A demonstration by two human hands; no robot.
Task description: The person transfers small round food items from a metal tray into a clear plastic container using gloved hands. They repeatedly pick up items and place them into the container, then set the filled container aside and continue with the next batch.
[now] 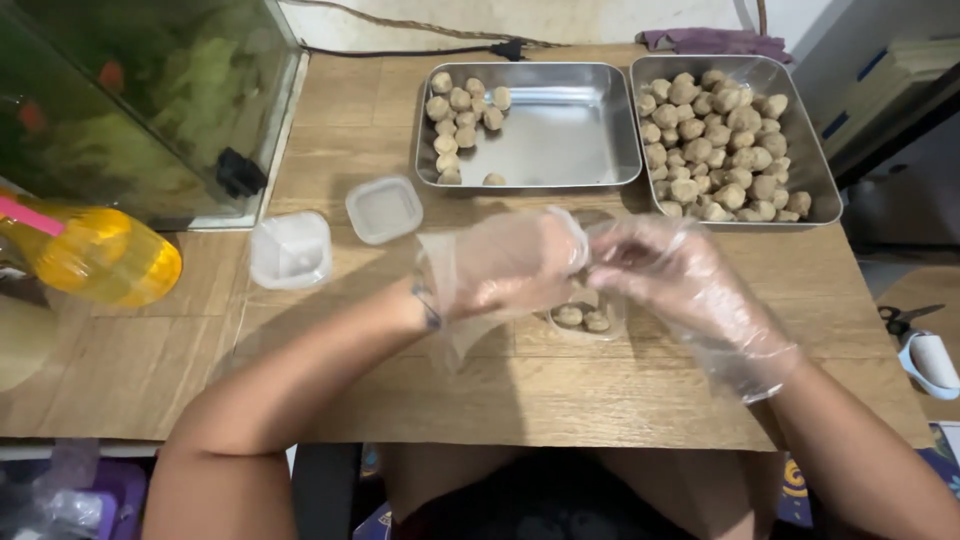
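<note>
Both hands wear loose clear plastic gloves and meet over the middle of the wooden table [600, 390]. The left hand [510, 262] is curled, fingers bent toward the right hand [665, 268]; the two pinch at something small between them — what exactly, I cannot tell through the glove film. Just below the hands sits a small clear container [585, 318] with a few brown balls in it.

Packages: a square clear lid [384, 209] and a second small clear tub [290, 249] lie apart to the left of the hands, both unlabelled. At the far edge, two steel trays side by side — the left tray [560, 135] mostly bare, a cluster of balls in its left corner; the right tray [815, 175] heaped full.

Surroundings: a glass fish tank [150, 100] at far left, an orange bottle [105, 255] on its side beside it, a purple cloth [715, 40] behind the trays, scissors [905, 317] on the floor at right.
</note>
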